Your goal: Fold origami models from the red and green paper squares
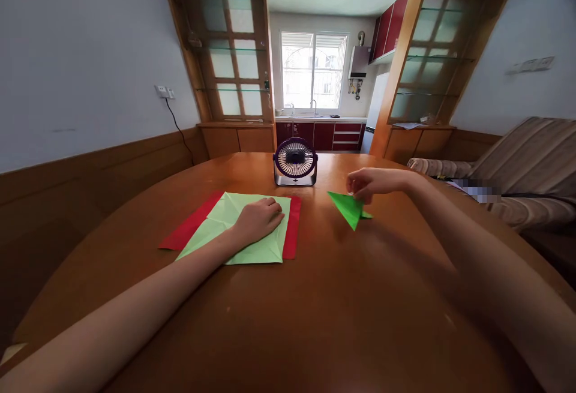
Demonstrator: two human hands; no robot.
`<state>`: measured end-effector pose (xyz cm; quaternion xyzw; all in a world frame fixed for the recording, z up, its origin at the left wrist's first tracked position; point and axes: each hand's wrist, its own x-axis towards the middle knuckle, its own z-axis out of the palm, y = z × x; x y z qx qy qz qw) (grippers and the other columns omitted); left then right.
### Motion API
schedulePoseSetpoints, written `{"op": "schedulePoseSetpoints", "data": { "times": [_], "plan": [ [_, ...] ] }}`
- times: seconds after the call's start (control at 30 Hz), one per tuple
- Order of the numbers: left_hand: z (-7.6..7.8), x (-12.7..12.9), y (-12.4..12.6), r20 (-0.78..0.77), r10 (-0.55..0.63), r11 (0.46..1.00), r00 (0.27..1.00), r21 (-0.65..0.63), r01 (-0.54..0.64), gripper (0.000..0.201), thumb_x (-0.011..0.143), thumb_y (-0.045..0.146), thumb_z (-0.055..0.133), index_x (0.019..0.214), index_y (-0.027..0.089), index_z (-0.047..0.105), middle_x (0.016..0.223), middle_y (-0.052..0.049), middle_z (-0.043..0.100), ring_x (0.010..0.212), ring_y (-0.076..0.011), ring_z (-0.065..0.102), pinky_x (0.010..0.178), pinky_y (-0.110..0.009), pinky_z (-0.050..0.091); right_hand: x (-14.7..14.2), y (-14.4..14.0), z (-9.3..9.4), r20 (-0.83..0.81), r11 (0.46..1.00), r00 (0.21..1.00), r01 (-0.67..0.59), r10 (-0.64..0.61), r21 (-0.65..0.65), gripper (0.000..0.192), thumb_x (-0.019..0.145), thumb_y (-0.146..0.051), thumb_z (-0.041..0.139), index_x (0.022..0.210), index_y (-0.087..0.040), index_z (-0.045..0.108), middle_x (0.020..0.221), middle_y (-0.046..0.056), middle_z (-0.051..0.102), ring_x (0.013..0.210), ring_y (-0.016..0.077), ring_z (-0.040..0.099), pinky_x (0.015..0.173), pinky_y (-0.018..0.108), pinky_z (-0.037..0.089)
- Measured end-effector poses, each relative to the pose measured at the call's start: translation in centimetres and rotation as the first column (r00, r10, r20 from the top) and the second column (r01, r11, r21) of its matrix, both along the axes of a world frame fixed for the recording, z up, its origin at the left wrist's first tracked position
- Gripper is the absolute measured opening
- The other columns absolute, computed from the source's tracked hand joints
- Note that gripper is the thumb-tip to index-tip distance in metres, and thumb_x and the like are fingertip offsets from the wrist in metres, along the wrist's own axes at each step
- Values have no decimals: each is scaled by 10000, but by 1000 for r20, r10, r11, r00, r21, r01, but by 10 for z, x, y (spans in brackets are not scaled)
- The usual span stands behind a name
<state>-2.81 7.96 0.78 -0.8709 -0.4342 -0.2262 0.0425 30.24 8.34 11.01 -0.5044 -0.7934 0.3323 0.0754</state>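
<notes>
My left hand (260, 219) lies flat on a creased sheet of light green paper (265, 252), its fingers stretched toward the sheet's right side. Under that sheet is red paper (191, 228), showing along the left and right edges. On the right, my right hand (363, 184) pinches a bright green folded paper (347, 207) by its upper right part. The folded paper has a pointed, triangular shape and is held at or just above the table; whether it touches the wood I cannot tell.
A small dark purple fan (295, 160) stands on the wooden table (315, 321) beyond the papers. A striped sofa (531, 159) is off the table's right side. Behind are glass-shelved cabinets (238, 138) and a kitchen with a window (314, 69).
</notes>
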Motion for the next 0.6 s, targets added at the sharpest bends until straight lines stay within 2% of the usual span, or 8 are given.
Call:
{"op": "schedulePoseSetpoints", "data": {
  "times": [0.07, 0.1, 0.17, 0.23, 0.3, 0.4, 0.53, 0.6],
  "plan": [
    [7, 6, -4, 360, -30, 979, 932, -178, 100, 301, 879, 407, 542, 1041, 173, 640, 1046, -93, 643, 947, -222, 609, 804, -344, 480, -22, -7, -2, -295, 989, 944, -148, 148, 23, 207, 721, -217, 696, 901, -166, 606, 746, 3, 643, 659, 139, 623, 638, 269, 526],
    [12, 10, -6, 544, -45, 944, 838, -253, 214, 363, 851, 413, 587, 1128, 179, 610, 1106, -98, 632, 998, -223, 604, 835, -341, 484, -33, -9, -6, -411, 983, 894, -180, 178, 34, 218, 732, -248, 695, 920, -173, 613, 788, 5, 649, 693, 138, 619, 674, 278, 528],
    [22, 18, -12, 797, -39, 809, 603, -329, 487, 513, 825, 376, 629, 1298, 221, 506, 1238, -99, 591, 1110, -222, 576, 898, -348, 474, -52, -11, -19, -546, 973, 812, -229, 204, 23, 234, 747, -278, 691, 949, -182, 626, 866, 13, 658, 743, 133, 607, 703, 276, 516],
    [29, 23, -17, 895, 59, 681, 443, -360, 638, 549, 792, 363, 678, 1297, 219, 517, 1191, -95, 618, 1051, -214, 609, 889, -362, 485, -67, -10, -37, -621, 966, 761, -257, 190, -19, 222, 755, -289, 693, 942, -183, 635, 885, 15, 660, 759, 131, 602, 724, 274, 505],
    [31, 27, -18, 918, 172, 638, 357, -380, 669, 453, 728, 349, 750, 1123, 167, 625, 1004, -75, 673, 884, -180, 644, 828, -343, 506, -78, -7, -55, -697, 966, 706, -246, 127, -73, 235, 735, -301, 712, 924, -178, 645, 871, 22, 666, 756, 144, 610, 742, 294, 505],
    [25, 26, -13, 926, 273, 683, 261, -378, 625, 347, 638, 355, 825, 844, 124, 667, 805, -41, 680, 718, -136, 630, 747, -301, 517, -91, -5, -76, -817, 977, 576, -169, -9, -130, 252, 741, -342, 700, 937, -188, 662, 894, 41, 687, 820, 174, 622, 772, 308, 503],
    [8, 24, -4, 925, 325, 781, 195, -379, 497, 420, 578, 399, 856, 834, 118, 677, 740, -40, 693, 660, -142, 632, 664, -275, 513, -107, -11, -95, -878, 952, 472, -224, -83, -210, 516, 815, -616, 526, 1065, -187, 663, 1075, 100, 686, 987, 230, 622, 855, 370, 493],
    [-1, 24, -1, 924, 336, 812, 181, -381, 442, 439, 560, 403, 864, 837, 119, 676, 718, -38, 693, 635, -142, 630, 622, -259, 503, -114, -15, -104, -903, 956, 416, -202, -111, -211, 480, 764, -584, 627, 1020, -181, 679, 1038, 95, 702, 950, 222, 638, 867, 366, 490]
  ]
}}
